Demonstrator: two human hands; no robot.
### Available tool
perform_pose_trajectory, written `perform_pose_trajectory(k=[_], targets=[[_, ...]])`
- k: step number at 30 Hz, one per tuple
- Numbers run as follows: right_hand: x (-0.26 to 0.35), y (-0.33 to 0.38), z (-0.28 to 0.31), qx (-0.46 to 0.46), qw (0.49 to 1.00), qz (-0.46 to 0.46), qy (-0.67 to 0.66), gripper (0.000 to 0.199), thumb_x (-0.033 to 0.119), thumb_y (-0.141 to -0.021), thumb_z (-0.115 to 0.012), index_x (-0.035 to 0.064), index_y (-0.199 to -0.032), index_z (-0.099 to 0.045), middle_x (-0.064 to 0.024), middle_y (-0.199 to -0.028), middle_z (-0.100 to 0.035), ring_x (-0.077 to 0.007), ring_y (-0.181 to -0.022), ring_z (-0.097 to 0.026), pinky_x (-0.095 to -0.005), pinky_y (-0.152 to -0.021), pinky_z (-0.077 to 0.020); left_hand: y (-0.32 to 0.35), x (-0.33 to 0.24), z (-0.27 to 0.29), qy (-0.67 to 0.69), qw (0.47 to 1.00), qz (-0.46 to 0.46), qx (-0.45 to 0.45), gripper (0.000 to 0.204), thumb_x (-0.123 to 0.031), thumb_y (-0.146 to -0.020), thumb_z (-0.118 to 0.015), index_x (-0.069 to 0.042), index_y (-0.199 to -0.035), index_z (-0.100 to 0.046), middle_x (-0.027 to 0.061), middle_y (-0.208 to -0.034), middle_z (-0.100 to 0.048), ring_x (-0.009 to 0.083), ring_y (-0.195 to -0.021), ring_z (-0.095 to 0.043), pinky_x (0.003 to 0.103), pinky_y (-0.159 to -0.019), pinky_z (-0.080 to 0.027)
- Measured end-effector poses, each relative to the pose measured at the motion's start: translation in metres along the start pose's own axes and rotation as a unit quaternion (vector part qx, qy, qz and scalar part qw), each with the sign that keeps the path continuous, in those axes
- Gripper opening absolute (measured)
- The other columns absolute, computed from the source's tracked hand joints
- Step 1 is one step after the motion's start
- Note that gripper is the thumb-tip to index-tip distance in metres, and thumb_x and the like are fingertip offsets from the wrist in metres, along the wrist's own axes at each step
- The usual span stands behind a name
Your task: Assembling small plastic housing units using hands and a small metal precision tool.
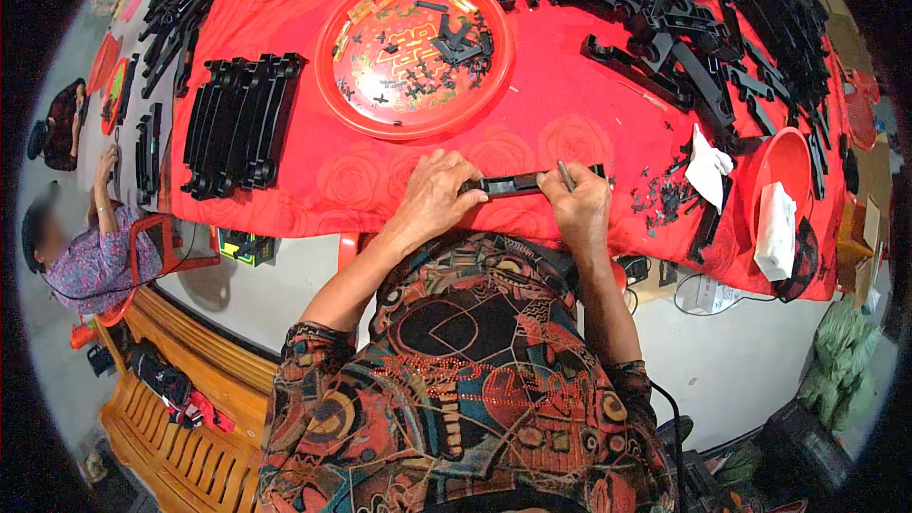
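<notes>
The red-clothed counter (570,123) carried heaps of black plastic strips (722,47), a stacked row of them (237,123) and a round red tray (414,52). At its near edge, the left hand (435,195) gripped a black strip (518,183); the right hand (579,204) pinched its other end, holding a thin tool (565,175).

- Round red tray (414,52): one, the landmark.
- Hands: two, near side of the tray, left hand (435,198) and right hand (579,209).
- Black strip (513,184) held: one.
- Stacked black parts (237,123), left of the tray: one row; count unclear.
- Red bowl (784,171), right of the tray: one.
- White cloths there: two (707,169), (774,228).
</notes>
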State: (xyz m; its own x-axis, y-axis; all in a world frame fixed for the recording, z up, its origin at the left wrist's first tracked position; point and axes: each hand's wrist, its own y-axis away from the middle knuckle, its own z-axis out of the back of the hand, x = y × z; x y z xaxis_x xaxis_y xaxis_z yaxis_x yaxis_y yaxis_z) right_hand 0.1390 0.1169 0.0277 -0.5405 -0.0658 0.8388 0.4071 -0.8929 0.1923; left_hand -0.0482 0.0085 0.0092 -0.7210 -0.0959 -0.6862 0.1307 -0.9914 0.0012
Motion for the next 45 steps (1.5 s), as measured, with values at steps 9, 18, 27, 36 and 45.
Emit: perform_pose_trajectory(k=[9,18,27,36,45], targets=[[0.004,0.005,-0.008,-0.045,0.996,0.024,0.073,0.027,0.021,-0.077,-0.066,-0.0003,-0.066,-0.054,-0.0176,-0.061,-0.058,-0.0363,-0.057,-0.058,-0.0451,-0.053,-0.0427,0.000,-0.005,0.003,-0.005,1.000,-0.016,-0.015,0.023,-0.017,-0.070,-0.071,-0.003,-0.086,-0.061,0.0095,-0.079,-0.055,0.0273,-0.080,-0.052,0.039,-0.074,-0.039],[0.000,0.011,-0.017,-0.094,0.983,0.049,0.147,0.023,0.023,-0.078,-0.064,0.0022,-0.074,-0.054,-0.0180,-0.070,-0.058,-0.0396,-0.063,-0.058,-0.0489,-0.055,-0.0428,0.010,-0.022,-0.009,-0.076,0.978,-0.160,-0.113,0.036,-0.019,-0.068,-0.072,-0.007,-0.100,-0.059,0.0105,-0.098,-0.054,0.0273,-0.088,-0.051,0.039,-0.073,-0.039],[0.003,0.010,-0.017,-0.093,0.981,0.050,0.162,0.022,0.021,-0.078,-0.063,0.0020,-0.075,-0.053,-0.0182,-0.072,-0.059,-0.0393,-0.065,-0.059,-0.0485,-0.056,-0.0436,0.002,-0.009,-0.023,-0.157,0.963,-0.201,-0.086,0.032,-0.014,-0.075,-0.061,-0.011,-0.107,-0.060,0.0097,-0.098,-0.051,0.0255,-0.085,-0.050,0.039,-0.071,-0.040],[0.001,0.005,-0.008,-0.049,0.987,0.017,0.155,0.024,0.024,-0.078,-0.063,0.0019,-0.077,-0.054,-0.0187,-0.073,-0.060,-0.0391,-0.067,-0.059,-0.0489,-0.059,-0.0437,-0.003,-0.009,-0.019,-0.164,0.962,-0.219,-0.022,0.034,-0.008,-0.077,-0.057,-0.009,-0.110,-0.059,0.0115,-0.103,-0.053,0.0261,-0.083,-0.051,0.036,-0.072,-0.044],[0.002,0.003,-0.012,-0.052,0.988,-0.012,0.147,0.025,0.024,-0.077,-0.065,0.0011,-0.080,-0.055,-0.0196,-0.074,-0.060,-0.0400,-0.071,-0.060,-0.0490,-0.061,-0.0442,-0.002,-0.008,-0.021,-0.176,0.958,-0.227,-0.013,0.036,-0.013,-0.080,-0.049,-0.008,-0.115,-0.054,0.0116,-0.101,-0.050,0.0258,-0.085,-0.050,0.037,-0.071,-0.042]])
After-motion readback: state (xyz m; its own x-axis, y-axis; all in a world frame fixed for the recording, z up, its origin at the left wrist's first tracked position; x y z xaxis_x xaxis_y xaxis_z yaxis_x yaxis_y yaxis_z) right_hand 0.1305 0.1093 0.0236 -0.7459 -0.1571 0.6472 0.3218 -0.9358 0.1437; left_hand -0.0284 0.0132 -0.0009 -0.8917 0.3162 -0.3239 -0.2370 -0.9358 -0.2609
